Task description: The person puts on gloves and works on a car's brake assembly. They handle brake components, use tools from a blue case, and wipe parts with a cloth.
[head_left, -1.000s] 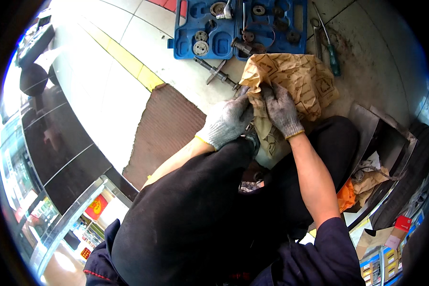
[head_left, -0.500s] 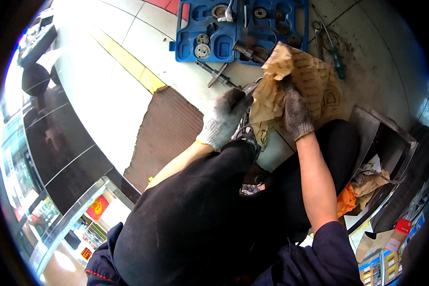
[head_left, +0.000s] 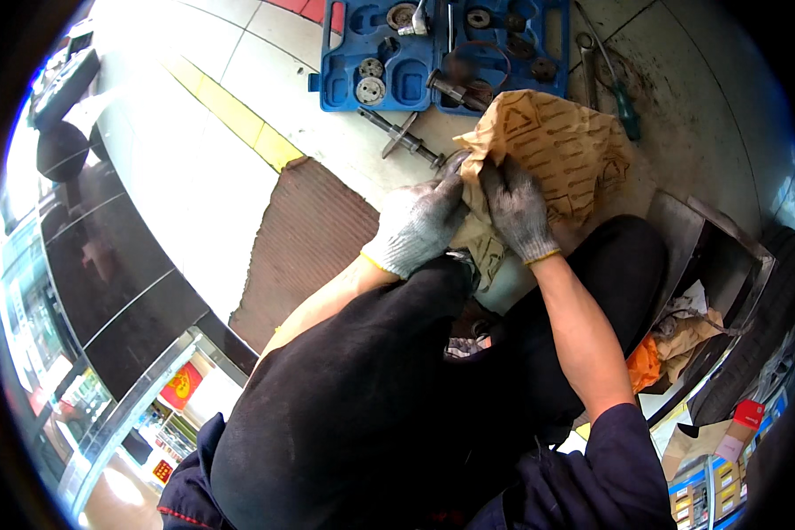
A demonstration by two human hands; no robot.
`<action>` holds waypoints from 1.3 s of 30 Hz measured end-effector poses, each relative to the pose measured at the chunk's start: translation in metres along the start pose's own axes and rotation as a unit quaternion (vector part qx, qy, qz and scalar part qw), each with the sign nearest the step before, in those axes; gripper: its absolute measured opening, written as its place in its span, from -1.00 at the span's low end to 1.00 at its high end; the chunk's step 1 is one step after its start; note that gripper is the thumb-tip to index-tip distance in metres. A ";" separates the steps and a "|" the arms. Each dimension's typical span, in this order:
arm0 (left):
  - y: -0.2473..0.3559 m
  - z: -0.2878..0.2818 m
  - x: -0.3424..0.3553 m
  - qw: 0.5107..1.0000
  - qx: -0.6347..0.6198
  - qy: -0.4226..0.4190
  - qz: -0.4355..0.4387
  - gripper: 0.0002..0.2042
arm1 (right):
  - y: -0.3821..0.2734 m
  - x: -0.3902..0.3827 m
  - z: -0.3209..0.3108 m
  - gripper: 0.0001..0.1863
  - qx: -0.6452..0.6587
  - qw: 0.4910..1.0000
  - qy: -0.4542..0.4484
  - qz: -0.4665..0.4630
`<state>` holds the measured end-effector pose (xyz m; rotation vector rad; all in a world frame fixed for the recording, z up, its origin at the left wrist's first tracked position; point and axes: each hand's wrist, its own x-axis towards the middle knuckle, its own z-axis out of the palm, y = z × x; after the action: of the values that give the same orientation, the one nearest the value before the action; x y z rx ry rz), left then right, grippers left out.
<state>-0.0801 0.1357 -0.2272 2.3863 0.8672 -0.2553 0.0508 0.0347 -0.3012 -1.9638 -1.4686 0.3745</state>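
Two gloved hands gripping brown paper.
Left hand and right hand pinch the paper; a blue tool case lies at 11 o'clock on the floor.

tiled floor, blue tool case, brown mat

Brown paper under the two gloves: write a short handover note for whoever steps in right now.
Left hand: gloved, gripping the near edge of the brown paper.
Right hand: gloved, pinching the same edge beside it.
The paper lies crumpled on the floor in front of the knees, partly over the blue tool case, which is open with discs and adapters. A threaded metal tool lies just left of the paper; a screwdriver lies to its right.
Done: paper gripped in both hands.
Left: whatever is inside stays hidden.
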 end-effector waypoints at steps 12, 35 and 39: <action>0.020 -0.019 0.002 0.958 -0.222 0.147 -0.106 -0.77 | 0.063 -0.006 -0.001 -0.50 0.662 0.676 0.118 0.301; 0.011 -0.019 0.004 0.993 -0.064 0.096 0.026 -0.78 | 0.007 0.013 -0.025 -0.48 0.257 0.962 -0.086 0.046; 0.010 -0.015 0.002 0.996 0.025 0.068 0.058 -0.76 | 0.017 0.009 -0.019 -0.56 0.140 0.986 -0.069 -0.054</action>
<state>-0.0725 0.1395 -0.2114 2.5142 0.7867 -0.0699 0.0772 0.0337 -0.2964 -1.6572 -1.5093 0.6432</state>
